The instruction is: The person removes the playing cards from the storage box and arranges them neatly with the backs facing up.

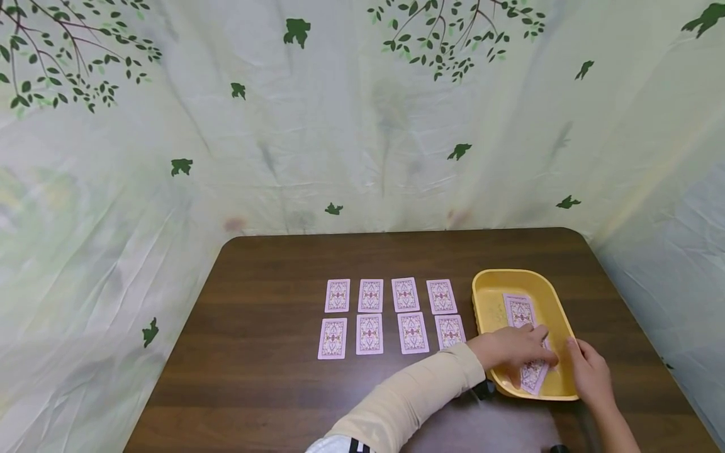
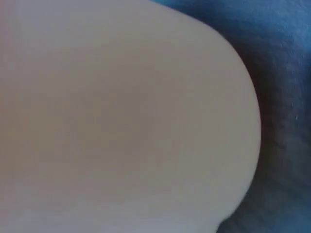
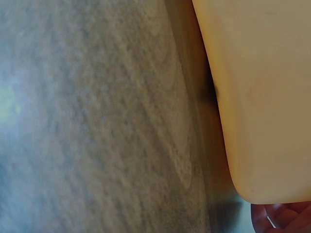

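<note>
A yellow tray stands at the table's right side, with purple-backed playing cards lying inside. Over these cards my left hand reaches in from the left, its bent fingers down at a lower card. Whether it pinches a card is hidden from view. My right hand grips the tray's right rim near the front corner, thumb on the edge. In the right wrist view, fingers show at the end of the tray's wall. A blurred beige rounded surface fills the left wrist view.
Face-down playing cards lie in two rows on the brown table, left of the tray. The nearest card is partly behind my left wrist. A curtain with a leaf print hangs along the table's back and sides.
</note>
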### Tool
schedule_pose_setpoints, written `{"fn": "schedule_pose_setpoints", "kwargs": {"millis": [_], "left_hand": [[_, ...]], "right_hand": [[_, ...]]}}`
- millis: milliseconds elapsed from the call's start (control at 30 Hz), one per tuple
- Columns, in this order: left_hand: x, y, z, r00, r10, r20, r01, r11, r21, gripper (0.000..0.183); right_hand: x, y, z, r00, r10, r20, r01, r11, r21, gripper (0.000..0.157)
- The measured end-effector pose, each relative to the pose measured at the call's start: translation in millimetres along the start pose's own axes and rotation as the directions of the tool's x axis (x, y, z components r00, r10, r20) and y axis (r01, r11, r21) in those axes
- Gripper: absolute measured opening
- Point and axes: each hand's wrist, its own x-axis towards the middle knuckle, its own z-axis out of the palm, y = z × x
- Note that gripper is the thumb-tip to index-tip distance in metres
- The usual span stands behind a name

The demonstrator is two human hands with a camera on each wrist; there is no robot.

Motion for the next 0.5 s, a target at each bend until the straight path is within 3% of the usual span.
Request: {"fn": "schedule_pose_setpoints", "kwargs": {"millis": [200, 500], "left_hand": [[1.8, -3.1, 4.2, 1.0, -0.001, 0.0, 0.001, 1.0, -0.031, 0.086], [3.0, -4.3, 5.8, 0.998, -0.011, -0.06, 0.01, 1.0, -0.015, 0.086]], "right_hand": [[-0.5, -0.4, -0.2, 1.0, 0.003, -0.003, -0.003, 1.0, -0.005, 0.054], [-0.9, -0.7, 0.1, 1.0, 0.015, 0.012, -0.015, 1.0, 0.002, 0.055]]}}
